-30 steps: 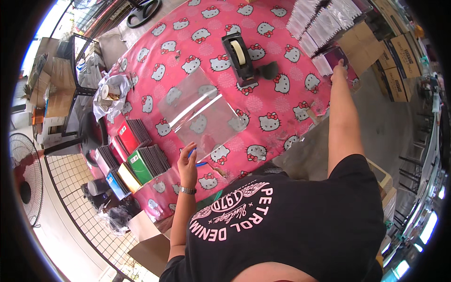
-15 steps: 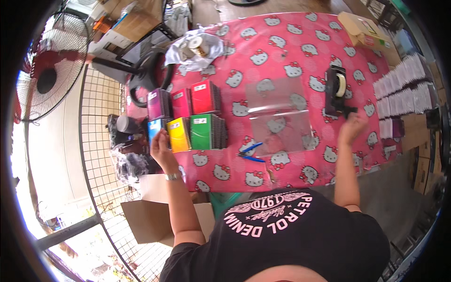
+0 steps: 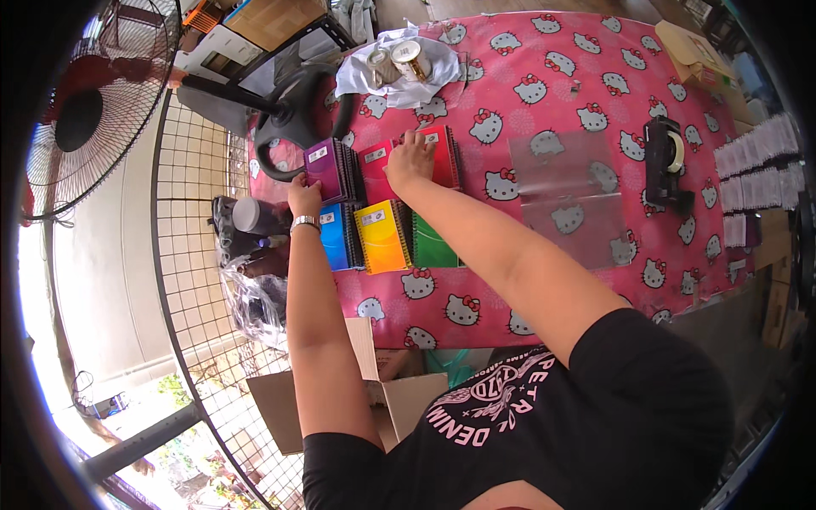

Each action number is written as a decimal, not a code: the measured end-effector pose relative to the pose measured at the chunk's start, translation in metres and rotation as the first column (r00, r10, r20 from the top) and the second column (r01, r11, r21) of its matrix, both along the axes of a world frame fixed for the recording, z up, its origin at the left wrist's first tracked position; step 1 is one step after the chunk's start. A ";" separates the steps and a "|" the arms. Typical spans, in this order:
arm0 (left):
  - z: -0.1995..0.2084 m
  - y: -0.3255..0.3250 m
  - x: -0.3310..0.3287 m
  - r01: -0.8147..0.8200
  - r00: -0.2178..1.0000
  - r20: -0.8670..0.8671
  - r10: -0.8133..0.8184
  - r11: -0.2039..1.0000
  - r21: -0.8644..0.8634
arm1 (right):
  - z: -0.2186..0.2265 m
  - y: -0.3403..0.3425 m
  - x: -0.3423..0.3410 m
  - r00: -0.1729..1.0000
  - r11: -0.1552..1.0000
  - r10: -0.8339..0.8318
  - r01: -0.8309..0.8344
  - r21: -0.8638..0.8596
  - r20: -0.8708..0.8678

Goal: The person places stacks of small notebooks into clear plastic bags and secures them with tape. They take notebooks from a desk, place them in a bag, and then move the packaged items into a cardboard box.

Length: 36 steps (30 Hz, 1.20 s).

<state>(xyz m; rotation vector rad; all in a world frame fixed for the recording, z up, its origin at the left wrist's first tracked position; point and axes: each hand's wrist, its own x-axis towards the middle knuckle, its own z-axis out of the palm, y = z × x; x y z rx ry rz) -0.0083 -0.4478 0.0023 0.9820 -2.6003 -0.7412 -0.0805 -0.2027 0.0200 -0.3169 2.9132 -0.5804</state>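
The red notebook (image 3: 444, 157) near the table's (image 3: 544, 68) left edge is pressed flat by the right hand (image 3: 410, 158), fingers spread. The purple notebook (image 3: 326, 167) at that edge is touched by the left hand (image 3: 303, 195), grip unclear.

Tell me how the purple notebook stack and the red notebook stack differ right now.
The purple notebook stack sits at the table's left end, the left hand at its edge; the red notebook stack lies further right, the right hand flat on top. Covers differ: purple versus red. Both are spiral-bound stacks in the far row.
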 end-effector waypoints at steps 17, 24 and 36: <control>0.004 0.003 0.003 -0.009 0.998 -0.060 0.011 1.000 0.023 | -0.016 0.070 -0.015 0.899 0.880 -0.347 0.411 -0.240 0.266; -0.011 -0.039 0.021 -0.013 0.990 -0.137 0.046 0.971 0.238 | 0.046 0.006 -0.003 0.980 0.760 -0.182 0.189 -0.621 0.076; 0.025 -0.039 0.032 0.133 0.967 -0.227 0.118 0.526 0.840 | 0.078 -0.125 0.044 0.925 0.837 -0.150 0.307 -0.454 0.349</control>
